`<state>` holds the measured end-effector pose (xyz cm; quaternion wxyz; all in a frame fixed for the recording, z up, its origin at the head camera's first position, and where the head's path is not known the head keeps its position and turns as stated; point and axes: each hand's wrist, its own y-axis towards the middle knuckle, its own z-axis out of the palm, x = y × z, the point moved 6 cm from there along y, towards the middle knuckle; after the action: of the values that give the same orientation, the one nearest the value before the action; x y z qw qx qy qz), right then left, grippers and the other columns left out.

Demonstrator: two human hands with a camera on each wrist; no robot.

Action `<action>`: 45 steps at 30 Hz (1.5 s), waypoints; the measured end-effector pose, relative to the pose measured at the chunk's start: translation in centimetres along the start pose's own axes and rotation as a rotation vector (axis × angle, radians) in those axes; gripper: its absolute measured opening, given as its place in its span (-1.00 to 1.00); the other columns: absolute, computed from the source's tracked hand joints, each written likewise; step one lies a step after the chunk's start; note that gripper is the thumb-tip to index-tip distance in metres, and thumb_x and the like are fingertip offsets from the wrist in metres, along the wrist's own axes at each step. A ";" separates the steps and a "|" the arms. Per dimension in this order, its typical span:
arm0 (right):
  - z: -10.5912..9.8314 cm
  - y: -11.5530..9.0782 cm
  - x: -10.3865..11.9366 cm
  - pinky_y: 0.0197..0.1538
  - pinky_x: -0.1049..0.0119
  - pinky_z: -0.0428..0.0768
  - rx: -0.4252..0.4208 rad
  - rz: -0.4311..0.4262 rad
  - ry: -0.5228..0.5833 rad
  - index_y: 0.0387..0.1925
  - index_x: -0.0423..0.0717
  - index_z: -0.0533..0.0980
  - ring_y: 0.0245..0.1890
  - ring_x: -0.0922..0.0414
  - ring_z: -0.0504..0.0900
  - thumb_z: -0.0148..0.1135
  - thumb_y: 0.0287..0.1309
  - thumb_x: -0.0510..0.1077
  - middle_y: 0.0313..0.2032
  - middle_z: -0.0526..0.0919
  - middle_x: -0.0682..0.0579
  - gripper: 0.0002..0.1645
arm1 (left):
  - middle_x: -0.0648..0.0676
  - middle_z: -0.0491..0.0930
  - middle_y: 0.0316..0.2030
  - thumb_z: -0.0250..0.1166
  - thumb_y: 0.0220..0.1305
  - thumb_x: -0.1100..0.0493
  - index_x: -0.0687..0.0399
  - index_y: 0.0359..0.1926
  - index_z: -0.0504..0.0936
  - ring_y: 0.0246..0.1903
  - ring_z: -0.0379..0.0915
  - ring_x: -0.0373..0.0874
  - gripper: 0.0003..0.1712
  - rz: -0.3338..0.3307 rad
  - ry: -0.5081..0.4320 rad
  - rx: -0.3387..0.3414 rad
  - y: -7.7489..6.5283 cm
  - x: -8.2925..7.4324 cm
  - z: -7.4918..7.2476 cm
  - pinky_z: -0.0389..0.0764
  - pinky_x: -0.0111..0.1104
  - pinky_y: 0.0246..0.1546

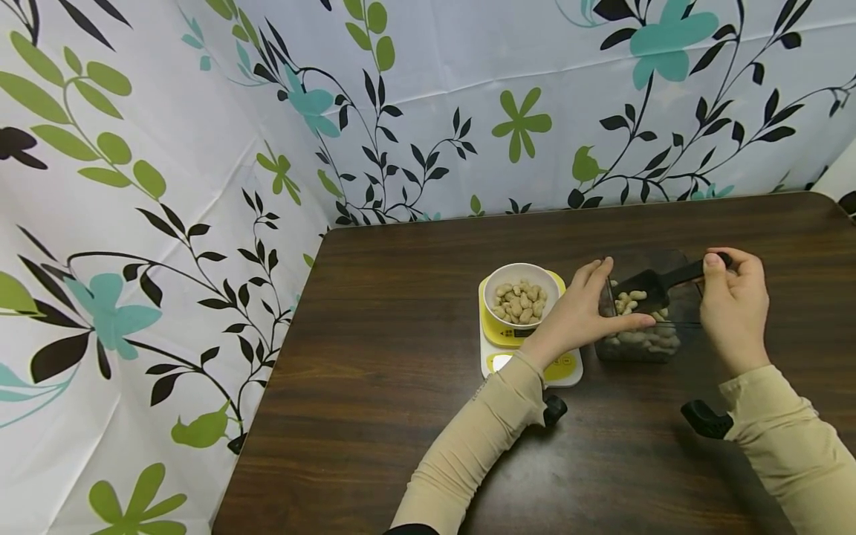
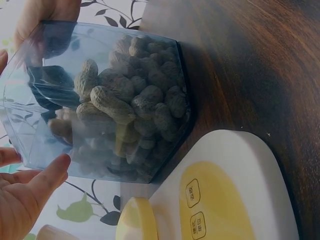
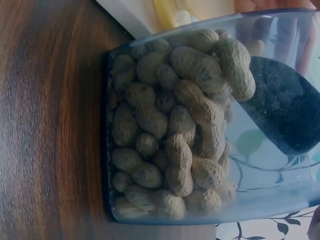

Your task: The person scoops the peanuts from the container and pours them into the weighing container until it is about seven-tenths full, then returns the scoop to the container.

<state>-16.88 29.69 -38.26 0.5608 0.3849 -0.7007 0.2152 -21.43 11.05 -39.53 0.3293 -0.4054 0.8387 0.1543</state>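
Observation:
My right hand (image 1: 735, 312) grips the handle of a black scoop (image 1: 649, 288), whose blade slants down into a clear plastic container (image 2: 172, 42). Inside the container lie many unshelled peanuts (image 3: 180, 130), around and under the blade. With its thumb along the front rim and its fingers at the left side, my left hand (image 1: 582, 308) holds the container steady. Just left of it, a white bowl (image 1: 490, 279) with more peanuts stands on a yellow and white kitchen scale (image 1: 491, 355). My left hand and forearm cover part of the scale's right side.
The dark wooden table (image 1: 374, 357) carries all of this near its right half. A floral curtain (image 1: 428, 96) hangs behind the table's back edge and down its left side.

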 end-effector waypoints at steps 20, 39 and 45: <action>-0.6 0.4 -1.8 -0.51 0.54 0.34 -0.134 0.188 0.858 -0.20 -0.20 0.30 -0.55 0.20 0.30 0.03 0.28 -0.21 -0.47 0.39 -0.01 -0.86 | -0.10 -0.18 0.47 0.30 0.04 -0.30 -0.44 0.42 -0.34 0.41 -0.03 -0.23 0.16 0.026 -0.042 0.034 -0.3 0.4 0.1 0.33 -0.29 0.28; -0.6 0.0 -2.2 -0.60 0.47 0.31 -0.018 0.169 1.038 -0.22 -0.26 0.27 -0.69 0.21 0.33 0.01 0.28 -0.19 -0.60 0.48 -0.04 -0.81 | -0.17 -0.17 0.45 0.29 0.04 -0.32 -0.50 0.41 -0.34 0.41 -0.02 -0.25 0.14 0.013 -0.048 0.025 -0.5 0.5 0.2 0.33 -0.29 0.28; -1.0 0.2 -1.9 -0.61 0.46 0.26 -0.071 0.172 1.055 -0.33 -0.29 0.29 -0.68 0.18 0.27 0.04 0.27 -0.21 -0.63 0.44 -0.06 -0.80 | -0.19 -0.17 0.45 0.26 0.06 -0.32 -0.50 0.41 -0.32 0.41 -0.05 -0.27 0.10 0.012 -0.056 0.031 -0.5 0.5 0.0 0.30 -0.28 0.30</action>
<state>-16.33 31.09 -39.75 0.8299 0.1463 -0.3594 0.4009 -21.29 10.48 -39.82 0.3576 -0.3907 0.8340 0.1547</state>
